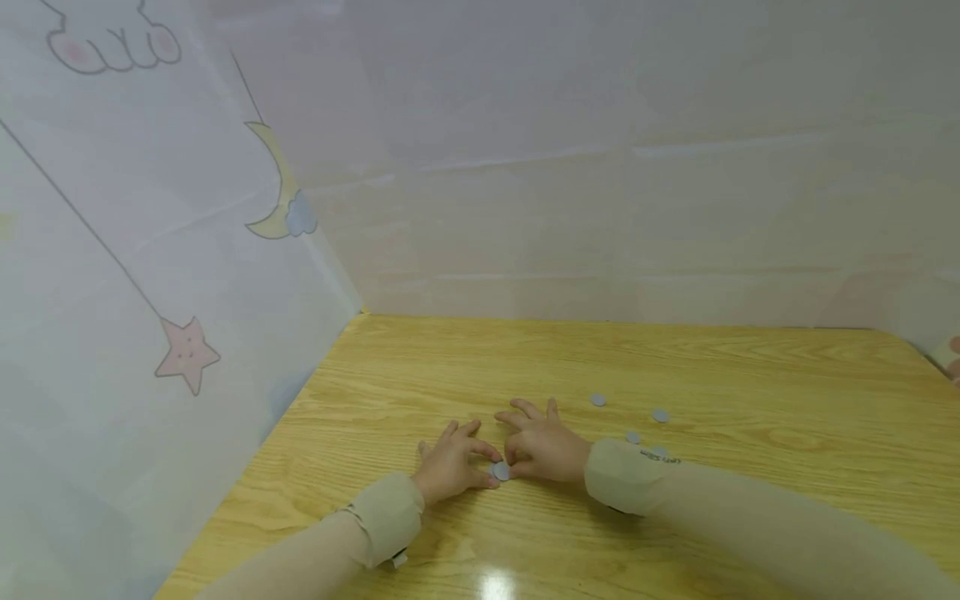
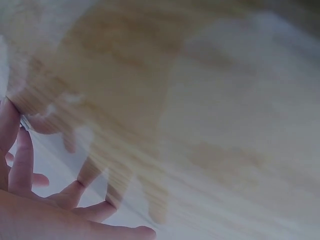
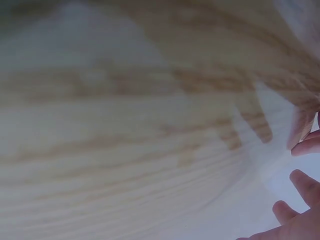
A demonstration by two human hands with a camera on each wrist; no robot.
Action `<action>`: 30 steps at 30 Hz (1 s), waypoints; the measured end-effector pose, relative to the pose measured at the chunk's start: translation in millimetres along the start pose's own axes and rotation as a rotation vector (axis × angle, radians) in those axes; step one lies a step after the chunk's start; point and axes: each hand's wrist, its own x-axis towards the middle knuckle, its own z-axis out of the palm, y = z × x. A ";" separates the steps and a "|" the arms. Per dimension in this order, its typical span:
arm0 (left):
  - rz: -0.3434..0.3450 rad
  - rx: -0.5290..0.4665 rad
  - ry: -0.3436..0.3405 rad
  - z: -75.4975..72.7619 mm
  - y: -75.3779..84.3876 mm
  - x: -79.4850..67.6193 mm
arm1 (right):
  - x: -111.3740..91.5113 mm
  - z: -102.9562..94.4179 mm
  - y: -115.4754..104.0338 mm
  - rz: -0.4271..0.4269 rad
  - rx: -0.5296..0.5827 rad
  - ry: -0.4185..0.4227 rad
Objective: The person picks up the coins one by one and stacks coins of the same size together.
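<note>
Pinching the right edge of a gray disc [image 1: 502, 472] between thumb and forefinger of the right hand [image 1: 551, 446], with the other fingers spread toward the far side. Pinching from the left with thumb and forefinger of the left hand [image 1: 452, 467], seemingly on a second disc [image 1: 492, 470] overlapped by the first, with the remaining fingers fanned out. Held at the near middle of the wooden table [image 1: 420, 358]; cannot tell whether touching the wood. Probably at the step of joining the two or parting them; cannot tell which. Likely calls next for a steady left pinch and a small, careful shift on the right. Beyond the right hand, on to a far disc [image 1: 597, 400], a disc to its right [image 1: 660, 415], a nearer disc [image 1: 633, 437] and a part-hidden disc [image 1: 659, 452] beside the right cuff [image 1: 622, 475]. Backed at the far edge by a pale sheet [image 1: 525, 208].
</note>
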 end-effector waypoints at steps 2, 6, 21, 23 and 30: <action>-0.008 -0.005 -0.009 -0.5 0.8 -0.2 | -0.6 0.4 0.3 -0.003 0.004 -0.001; -0.018 -0.017 -0.029 -3.6 3.0 -2.1 | -2.2 1.6 0.6 -0.006 0.029 -0.006; -0.004 -0.009 -0.040 -4.9 -4.0 6.9 | 0.9 -1.6 -1.2 0.011 0.030 -0.009; -0.012 -0.012 -0.043 -5.3 -4.1 6.2 | 2.5 -0.7 -2.1 0.010 0.030 -0.008; -0.009 -0.022 -0.052 -8.2 -1.2 3.3 | 5.8 4.2 -1.4 0.037 0.005 -0.005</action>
